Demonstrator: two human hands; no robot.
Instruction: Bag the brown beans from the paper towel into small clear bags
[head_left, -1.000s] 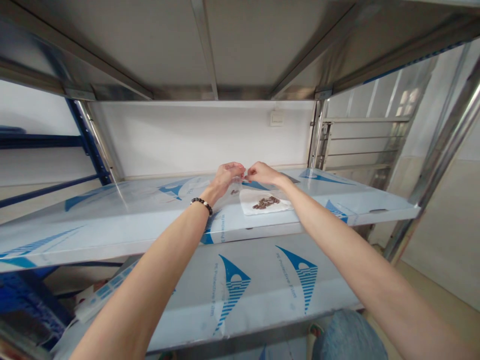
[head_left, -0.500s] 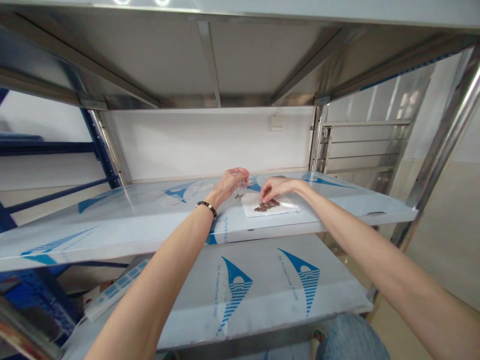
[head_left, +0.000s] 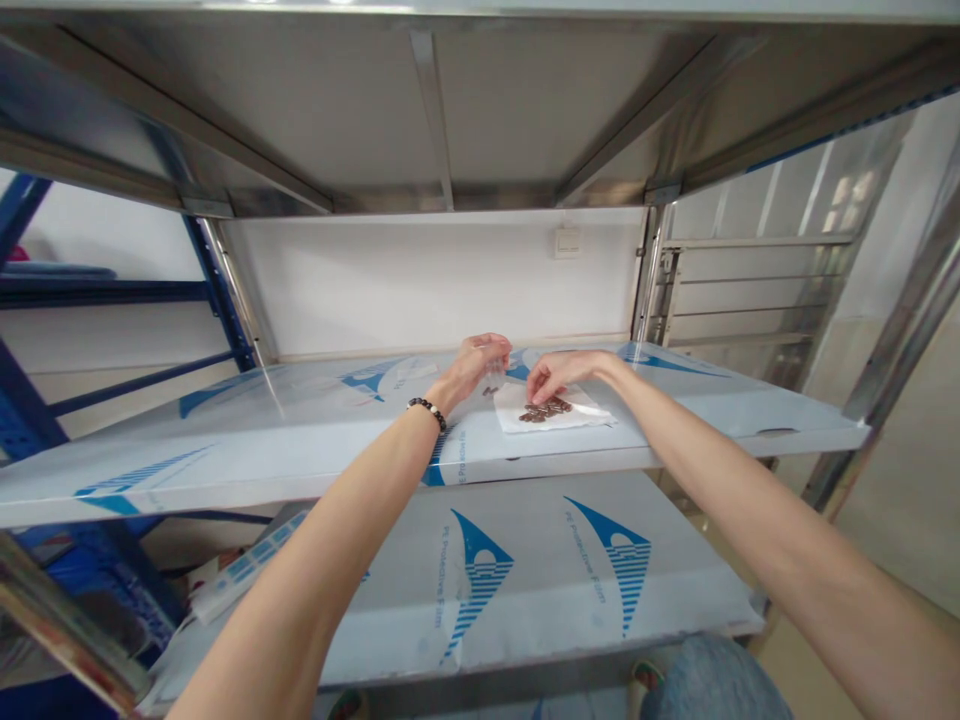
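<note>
The left hand [head_left: 474, 365] pinched a clear bag [head_left: 492, 380]; the right hand [head_left: 561, 375] curled narrowly over dark beans [head_left: 546, 410] (on a white paper towel [head_left: 511, 418]).

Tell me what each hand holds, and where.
Left hand pinches a clear plastic bag by its top edge; whether the right hand holds anything cannot be told.

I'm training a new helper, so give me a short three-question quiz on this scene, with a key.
1. What does the left hand hold?
2. What is the right hand nearest to? A) the wall switch B) the brown pieces on the white tissue C) the lower shelf
3. True or false: the beaded bracelet is on the right wrist.

Key: 1. A small clear plastic bag. 2. B. 3. False.
</note>
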